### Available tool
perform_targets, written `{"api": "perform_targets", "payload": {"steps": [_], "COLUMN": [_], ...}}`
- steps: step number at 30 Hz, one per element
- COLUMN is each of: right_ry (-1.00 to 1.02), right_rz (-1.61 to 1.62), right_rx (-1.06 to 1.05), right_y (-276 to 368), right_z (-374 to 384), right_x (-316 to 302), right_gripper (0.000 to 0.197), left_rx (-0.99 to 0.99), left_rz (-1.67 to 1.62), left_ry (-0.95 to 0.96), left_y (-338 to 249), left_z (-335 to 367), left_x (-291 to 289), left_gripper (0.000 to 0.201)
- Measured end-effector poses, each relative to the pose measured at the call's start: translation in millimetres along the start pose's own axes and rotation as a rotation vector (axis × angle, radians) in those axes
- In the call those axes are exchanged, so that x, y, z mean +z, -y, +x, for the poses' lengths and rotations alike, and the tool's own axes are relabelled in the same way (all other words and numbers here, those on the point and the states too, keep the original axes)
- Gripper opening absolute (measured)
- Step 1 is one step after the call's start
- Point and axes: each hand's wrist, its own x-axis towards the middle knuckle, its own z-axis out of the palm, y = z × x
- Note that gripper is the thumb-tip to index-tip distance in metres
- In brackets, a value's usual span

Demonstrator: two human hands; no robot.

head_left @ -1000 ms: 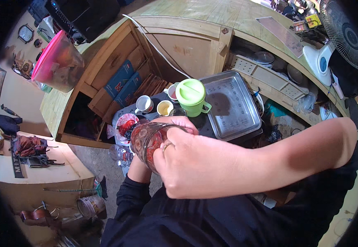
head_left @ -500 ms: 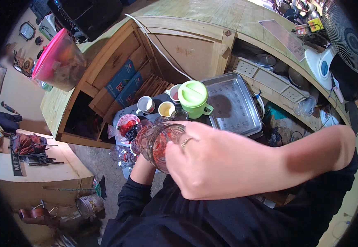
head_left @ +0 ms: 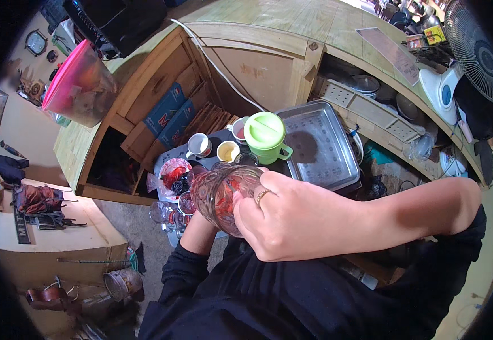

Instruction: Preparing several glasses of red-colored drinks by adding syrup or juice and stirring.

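A clear patterned glass, tilted with its rim toward me, is up in front of my body. My right hand, with a ring on one finger, is closed on its rim side. Red shows through the glass, but I cannot make out what it is. My left hand reaches up behind the glass, and its fingers are hidden. Beyond lie a lidded green pitcher, a white mug, a cup with yellowish inside and a bowl of red things.
A metal tray lies right of the pitcher. More glasses stand near my left forearm. A wooden counter with open shelves curves around behind. A pink-lidded tub sits at the left, a fan at the far right.
My right hand and forearm have shifted slightly up and turned, so the ring shows more clearly. The glass stays in nearly the same place.
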Motion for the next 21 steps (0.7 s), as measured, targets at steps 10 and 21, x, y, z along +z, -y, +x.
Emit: {"api": "perform_targets", "payload": {"steps": [10, 21], "right_ry": [0.024, 0.108], "right_rz": [0.005, 0.292], "right_rx": [0.042, 0.23], "right_y": [5, -10], "right_z": [1, -8], "right_x": [-5, -49], "right_gripper": [0.025, 0.024], "left_rx": [0.066, 0.091], "left_rz": [-0.069, -0.129], "left_ry": [-0.129, -0.315], "left_y": [0, 9], "left_z": [-5, -12], "left_x": [6, 10], "left_gripper": [0.022, 0.015]}}
